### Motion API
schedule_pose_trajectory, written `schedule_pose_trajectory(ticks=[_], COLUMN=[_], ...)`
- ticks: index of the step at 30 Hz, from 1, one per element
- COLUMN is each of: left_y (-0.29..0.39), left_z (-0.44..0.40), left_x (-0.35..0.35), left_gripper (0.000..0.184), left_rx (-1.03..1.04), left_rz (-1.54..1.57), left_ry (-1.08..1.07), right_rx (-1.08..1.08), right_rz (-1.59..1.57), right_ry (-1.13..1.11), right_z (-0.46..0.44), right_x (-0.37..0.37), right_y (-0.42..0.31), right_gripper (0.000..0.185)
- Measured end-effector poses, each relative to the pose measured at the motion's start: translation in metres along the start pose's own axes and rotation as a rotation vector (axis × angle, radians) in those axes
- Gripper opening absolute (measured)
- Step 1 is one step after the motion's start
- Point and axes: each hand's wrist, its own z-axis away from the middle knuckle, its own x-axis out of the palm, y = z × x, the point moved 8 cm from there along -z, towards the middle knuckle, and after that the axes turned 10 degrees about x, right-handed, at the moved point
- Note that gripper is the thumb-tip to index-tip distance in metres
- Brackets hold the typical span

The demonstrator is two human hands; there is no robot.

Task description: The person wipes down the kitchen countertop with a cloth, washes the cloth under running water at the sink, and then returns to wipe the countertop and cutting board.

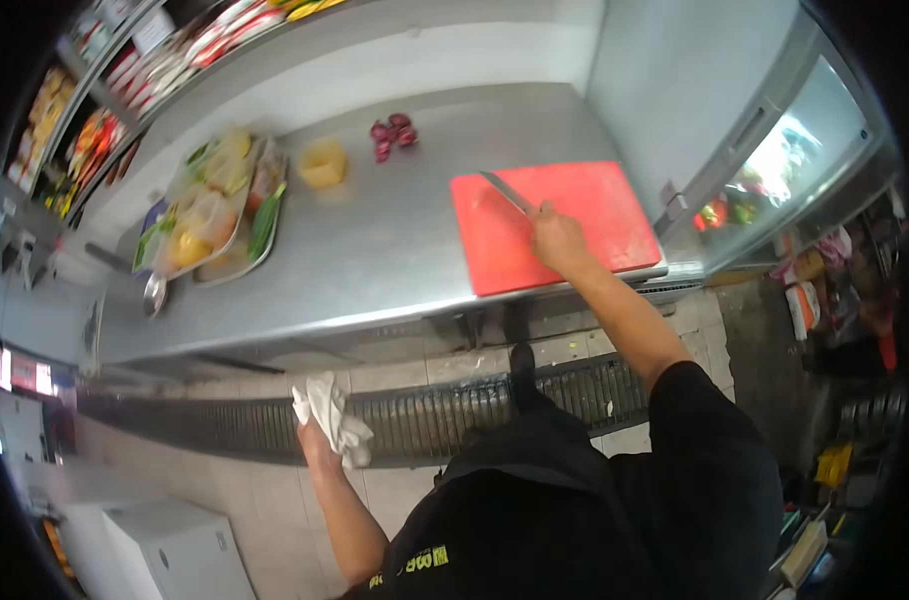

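Observation:
My right hand (558, 240) is closed round the handle of a knife (507, 190), whose blade points up and left over the red cutting board (613, 215). The board lies at the right end of the steel counter (375, 240). Down at the left, below the counter's front edge, my left hand (317, 440) holds a white cloth (327, 405) that hangs over the floor. Several small red onions (395, 133) lie at the counter's back, with a yellow container (323, 163) to their left.
Trays of bagged vegetables (200, 215) stand at the counter's left, with a cucumber (265, 222) and a metal ladle (155, 296). A glass-door fridge (790, 165) is at right. A floor grating (425, 418) runs below. A white cabinet (180, 550) stands lower left.

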Motion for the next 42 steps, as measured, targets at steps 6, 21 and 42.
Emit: schedule_pose_trajectory(ticks=[6,21,42], left_y=[0.059,-0.005,0.103], left_z=[0.027,-0.132,-0.378], left_x=[0.246,0.464,0.382], left_gripper=[0.048,0.046,0.072], left_rx=[0.013,0.764,0.814], left_rz=[0.069,-1.046,-1.531], left_ry=[-0.265,-0.39,0.132], right_rx=[0.041,0.783,0.107], right_rz=[-0.217,-0.038,0.095], right_ry=[-0.367,-0.199,-0.153], right_z=[0.011,-0.309,-0.414], right_x=[-0.016,0.099,0.193], right_y=[-0.009,0.335,0.198], right_gripper=[0.049,0.095,0.068])
